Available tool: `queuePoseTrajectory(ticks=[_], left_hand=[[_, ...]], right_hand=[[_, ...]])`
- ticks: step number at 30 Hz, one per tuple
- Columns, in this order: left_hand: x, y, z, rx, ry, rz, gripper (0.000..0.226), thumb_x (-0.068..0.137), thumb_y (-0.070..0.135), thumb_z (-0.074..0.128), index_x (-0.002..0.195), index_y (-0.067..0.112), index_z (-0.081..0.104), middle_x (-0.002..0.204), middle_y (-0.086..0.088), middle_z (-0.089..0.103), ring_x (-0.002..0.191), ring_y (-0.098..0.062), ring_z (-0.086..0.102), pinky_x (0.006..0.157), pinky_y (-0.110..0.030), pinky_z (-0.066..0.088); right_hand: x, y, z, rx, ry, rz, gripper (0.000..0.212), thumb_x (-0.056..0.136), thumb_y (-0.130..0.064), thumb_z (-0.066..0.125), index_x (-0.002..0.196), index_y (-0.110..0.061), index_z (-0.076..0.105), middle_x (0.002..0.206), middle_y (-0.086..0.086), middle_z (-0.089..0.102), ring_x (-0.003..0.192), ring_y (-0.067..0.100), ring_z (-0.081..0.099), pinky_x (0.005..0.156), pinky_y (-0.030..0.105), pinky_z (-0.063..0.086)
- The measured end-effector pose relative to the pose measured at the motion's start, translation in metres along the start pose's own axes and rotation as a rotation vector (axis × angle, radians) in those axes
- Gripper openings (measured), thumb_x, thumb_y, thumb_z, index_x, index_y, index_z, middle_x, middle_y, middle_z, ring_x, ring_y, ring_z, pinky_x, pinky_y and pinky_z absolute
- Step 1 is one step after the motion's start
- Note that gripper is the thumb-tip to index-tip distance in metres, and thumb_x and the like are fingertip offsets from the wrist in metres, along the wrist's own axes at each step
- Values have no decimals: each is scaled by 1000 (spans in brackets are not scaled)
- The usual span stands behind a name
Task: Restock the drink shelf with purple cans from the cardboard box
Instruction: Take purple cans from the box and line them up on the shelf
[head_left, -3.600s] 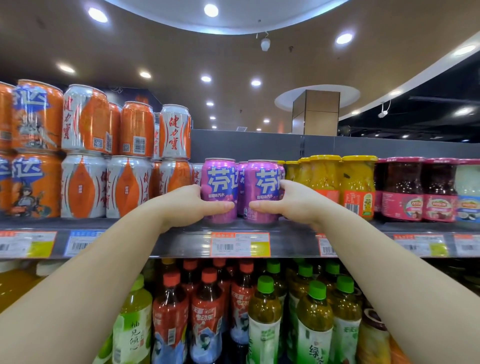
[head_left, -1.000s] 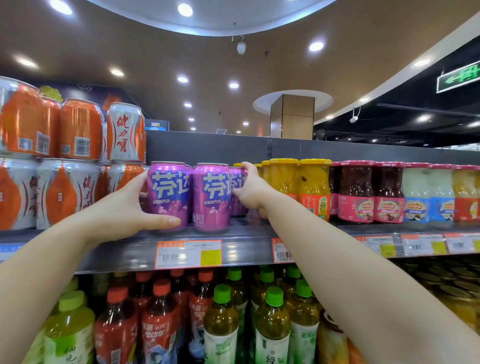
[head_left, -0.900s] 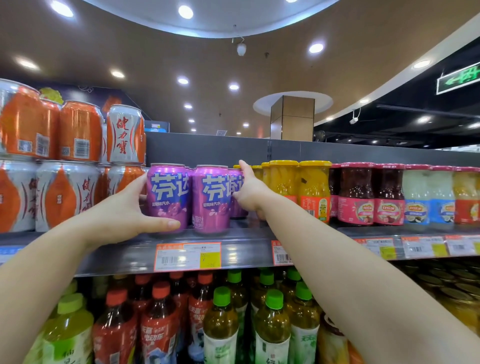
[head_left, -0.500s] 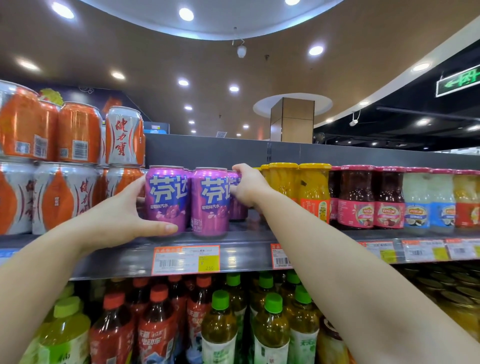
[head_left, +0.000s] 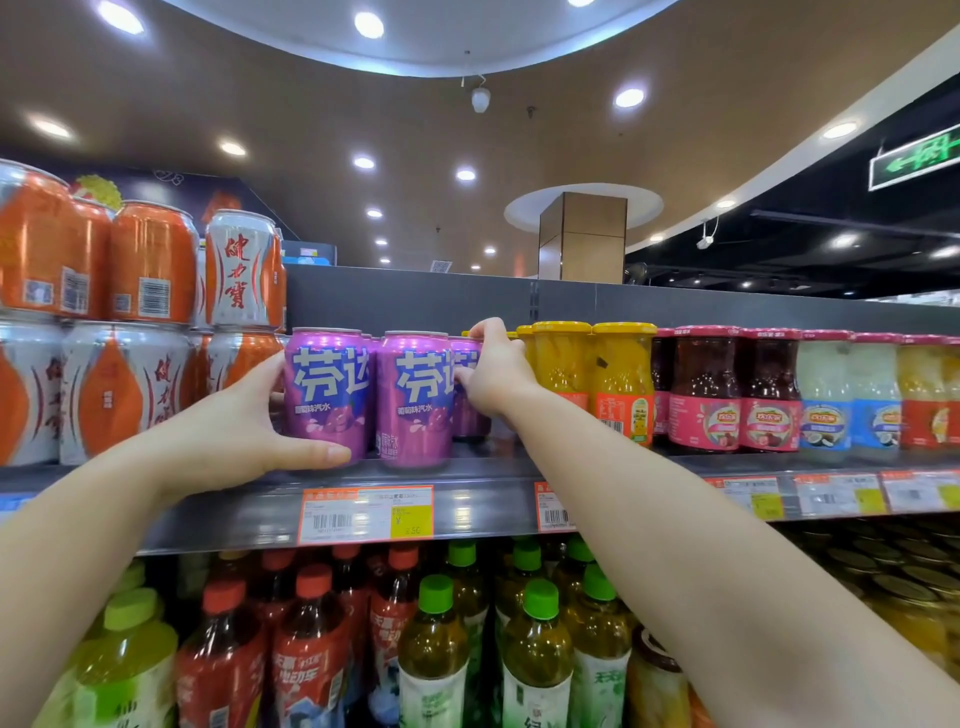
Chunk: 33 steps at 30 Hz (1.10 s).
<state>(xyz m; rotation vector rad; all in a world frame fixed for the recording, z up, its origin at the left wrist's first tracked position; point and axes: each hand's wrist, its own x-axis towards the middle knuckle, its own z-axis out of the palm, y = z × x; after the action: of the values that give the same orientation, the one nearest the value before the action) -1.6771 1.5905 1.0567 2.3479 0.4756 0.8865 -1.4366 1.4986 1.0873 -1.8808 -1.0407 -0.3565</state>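
Hands on grey metal drink shelf (head_left: 483, 499), left hand (head_left: 234, 431) wrapped around front-left purple aluminium can (head_left: 327, 395), right hand (head_left: 493, 374) gripping rear purple can (head_left: 470, 415) behind front-right purple can (head_left: 415, 400), yellow-lidded jars (head_left: 592, 379) just right.

Left hand (head_left: 244, 441) grips the front purple can (head_left: 324, 395); right hand (head_left: 496, 376) clasps a rear can (head_left: 467, 395) on the shelf (head_left: 483, 499).
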Motion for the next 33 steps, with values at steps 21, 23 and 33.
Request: queuePoseTrajectory(ticks=[21,23,33], left_hand=[[-3,6,3,-16,-14,3,58,63,31,87,96,49,42,97,24,58,87,8,54,66,-12,38],[-3,6,3,-32,-15,-3,61,62,33,87,101,48,43,100,23,60,90,7,56,68,-13,40],[-4,2,1,-51,-11,-19,59,68,35,84,112,45,45,103,19,63,95,2,60,67,-18,44]], right_hand=[[-38,-10,-33,-120,4,-108,46,90,-30,69,126,-23,41,126,12,52,102,21,61,76,33,59],[-42,-10,-34,-117,18,-122,46,89,-31,69,125,-23,42,125,11,52,102,21,61,77,34,59],[-60,-26,-54,-259,54,-162,43,87,-32,71,122,-20,49,119,10,55,95,21,59,74,30,51]])
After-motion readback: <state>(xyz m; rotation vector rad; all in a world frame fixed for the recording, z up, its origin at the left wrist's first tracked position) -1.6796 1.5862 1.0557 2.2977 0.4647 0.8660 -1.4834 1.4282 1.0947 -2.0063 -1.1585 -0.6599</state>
